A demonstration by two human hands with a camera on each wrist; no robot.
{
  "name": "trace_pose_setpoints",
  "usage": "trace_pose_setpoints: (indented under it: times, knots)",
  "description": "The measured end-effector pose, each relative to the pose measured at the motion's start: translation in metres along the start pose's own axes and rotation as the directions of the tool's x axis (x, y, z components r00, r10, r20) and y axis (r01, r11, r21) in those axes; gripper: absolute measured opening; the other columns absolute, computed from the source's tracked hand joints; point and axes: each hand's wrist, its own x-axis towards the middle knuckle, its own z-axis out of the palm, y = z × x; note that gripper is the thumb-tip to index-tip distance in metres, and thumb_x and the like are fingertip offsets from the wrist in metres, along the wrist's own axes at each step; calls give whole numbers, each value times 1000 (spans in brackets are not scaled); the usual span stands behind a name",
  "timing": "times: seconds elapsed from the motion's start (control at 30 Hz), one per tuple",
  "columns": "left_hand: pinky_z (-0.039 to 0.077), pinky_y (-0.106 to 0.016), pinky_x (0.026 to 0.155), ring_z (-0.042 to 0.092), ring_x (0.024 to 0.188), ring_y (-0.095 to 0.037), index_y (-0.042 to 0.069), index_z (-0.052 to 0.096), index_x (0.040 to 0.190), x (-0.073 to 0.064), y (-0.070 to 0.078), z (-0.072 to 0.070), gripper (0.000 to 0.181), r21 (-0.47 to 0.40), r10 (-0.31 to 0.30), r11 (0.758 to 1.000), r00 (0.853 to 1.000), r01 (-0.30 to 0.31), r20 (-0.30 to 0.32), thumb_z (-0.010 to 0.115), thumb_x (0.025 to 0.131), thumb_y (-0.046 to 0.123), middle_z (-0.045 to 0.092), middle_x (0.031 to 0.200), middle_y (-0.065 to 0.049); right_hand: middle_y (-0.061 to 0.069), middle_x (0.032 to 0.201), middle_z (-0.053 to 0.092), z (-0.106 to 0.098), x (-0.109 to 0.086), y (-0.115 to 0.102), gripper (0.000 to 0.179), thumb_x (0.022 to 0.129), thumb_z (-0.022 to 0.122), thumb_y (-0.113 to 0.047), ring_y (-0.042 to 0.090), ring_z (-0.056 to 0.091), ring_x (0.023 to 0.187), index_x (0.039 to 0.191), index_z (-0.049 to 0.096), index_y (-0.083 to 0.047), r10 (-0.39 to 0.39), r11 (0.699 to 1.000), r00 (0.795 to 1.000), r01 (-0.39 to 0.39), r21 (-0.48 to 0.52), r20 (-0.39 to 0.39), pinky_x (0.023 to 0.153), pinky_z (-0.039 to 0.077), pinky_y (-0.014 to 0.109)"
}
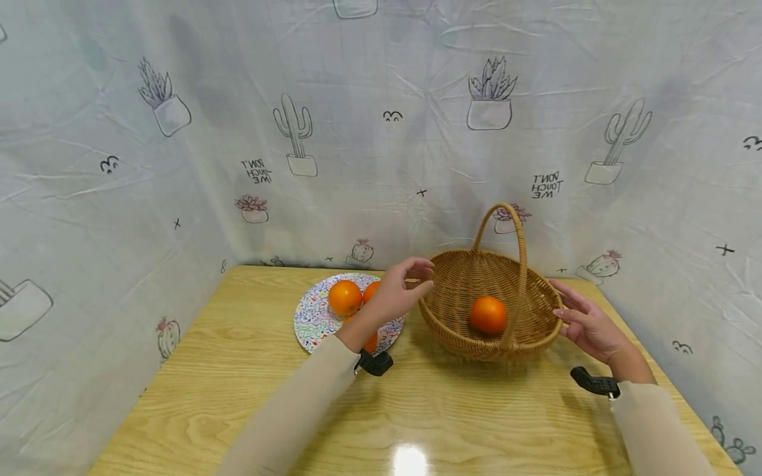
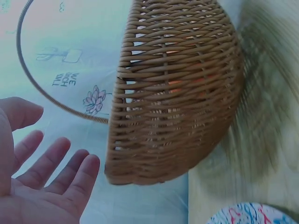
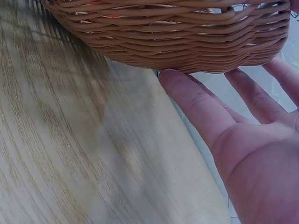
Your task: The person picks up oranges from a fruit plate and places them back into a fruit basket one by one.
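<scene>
At the left on the wood-grain tabletop [image 1: 196,383], locate the speckled round plate [image 1: 312,317]. It groups several oranges [image 1: 345,297]; your left forearm and hand cover part of them, so an exact count is not available. The plate likely serves to keep the round fruit together.

Next, your left hand [image 1: 395,291] is positioned just beside the left rim of the wicker basket [image 1: 452,284]. The left wrist view shows its fingers spread wide, holding nothing, with a gap to the weave. The thumb stands apart from the fingers, a shape that would suit the curve of the rim.

The basket stands between your hands. Its arched handle [image 1: 521,264] spans from back to front, which leaves both side rims accessible. One loose orange [image 1: 489,315] lies inside, toward the front, where the bowl's curve probably keeps it from rolling out. Whether the base bears fully on the tabletop cannot be told.

At the right, your right hand [image 1: 589,327] touches the basket's outer side. Its fingers are extended and apart, not clenched, apparently to steady the wall.
</scene>
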Motion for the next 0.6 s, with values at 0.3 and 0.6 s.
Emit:
trace_pose_setpoints:
  times: [0.3,0.6]
  knots:
    - [53,-44,107,63,126,-32,9,59,137,-27,-5,-28,36,7,-12,1000,999,13,-50,65,102,15,64,134,-16,-5,152,49,3,0,-1,65,106,29,10,12,63,117,165,18,-14,-5,1000,1000,5,18,10,95,59,34]
    - [53,-42,107,61,129,-32,12,60,136,-53,-19,-45,34,31,-32,999,996,35,-80,64,102,14,64,134,-11,-7,153,49,3,-2,-1,66,106,28,10,12,63,121,165,20,-16,-5,1000,1000,4,10,4,95,59,33]
